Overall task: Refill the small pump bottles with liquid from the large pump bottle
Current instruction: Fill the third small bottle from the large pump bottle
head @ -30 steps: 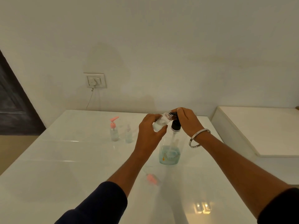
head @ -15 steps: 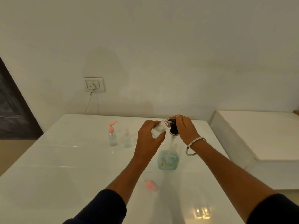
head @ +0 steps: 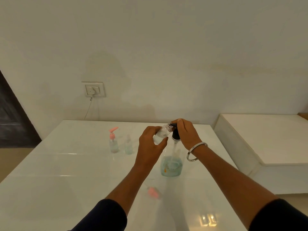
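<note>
**Small bottle held tilted at the big pump's spout**

Your left hand [head: 150, 145] is wrapped around a small clear bottle [head: 161, 135], fingers and thumb curled about its body, holding it tilted with its open threaded neck pointing up and to the right. That neck sits right at the black pump head [head: 175, 134] of the large pump bottle [head: 171, 165]. Your right hand [head: 186, 135] lies over the top of that pump head, fingers curled down around it; whether the pump is pressed down you cannot tell from here. A metal bangle [head: 195, 152] hangs on your right wrist.

The large pump bottle stands upright on the white table [head: 58, 180], near the middle, with pale blue-green liquid filling only its lower part. To the left and farther back stand two more small bottles, close beside each other: one with a pink pump top [head: 113, 142], and a second small bottle [head: 128, 146] whose top is too blurred to make out. Nearer to you, between your forearms, a loose pink pump cap [head: 153, 192] lies on the table. A wall socket [head: 93, 89] with a cord plugged in sits on the wall behind the table.
</note>
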